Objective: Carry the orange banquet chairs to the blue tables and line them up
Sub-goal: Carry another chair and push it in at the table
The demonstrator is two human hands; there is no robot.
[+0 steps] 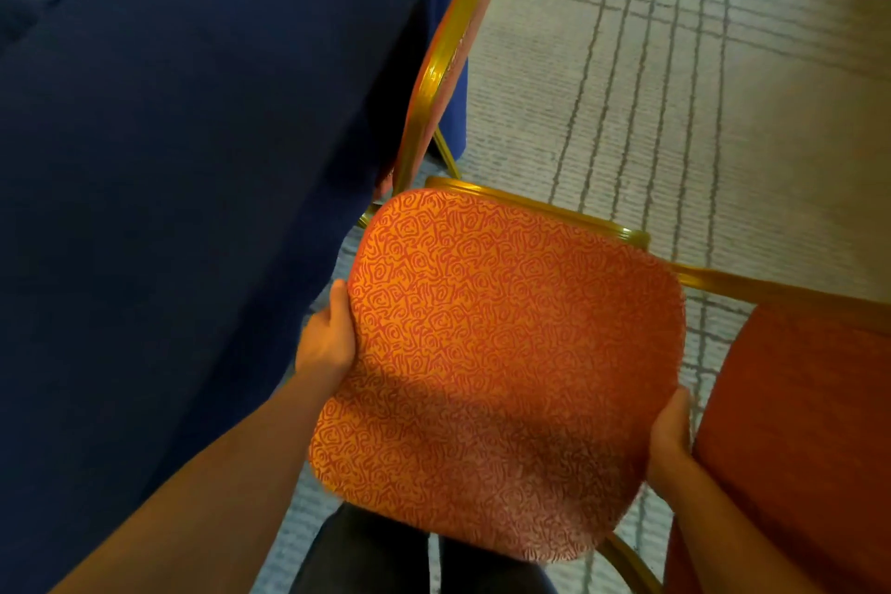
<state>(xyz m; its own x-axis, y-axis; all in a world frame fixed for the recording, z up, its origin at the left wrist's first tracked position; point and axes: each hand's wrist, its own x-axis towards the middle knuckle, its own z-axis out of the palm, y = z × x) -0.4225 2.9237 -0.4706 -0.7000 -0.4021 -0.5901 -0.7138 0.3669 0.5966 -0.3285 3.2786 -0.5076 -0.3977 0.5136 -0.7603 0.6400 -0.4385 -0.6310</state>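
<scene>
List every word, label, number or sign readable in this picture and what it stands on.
None: no readable text anywhere.
The orange chair that the left hand and right hand grip shows only a swirl pattern, not letters.
The blue tablecloth, the second chair and the carpet bear no writing.

Gold-framed orange chair [501, 367] at centre; second chair [446, 68] at 12 o'clock against the blue desk [193, 159]; third chair [795, 424] at 4 o'clock.
</scene>
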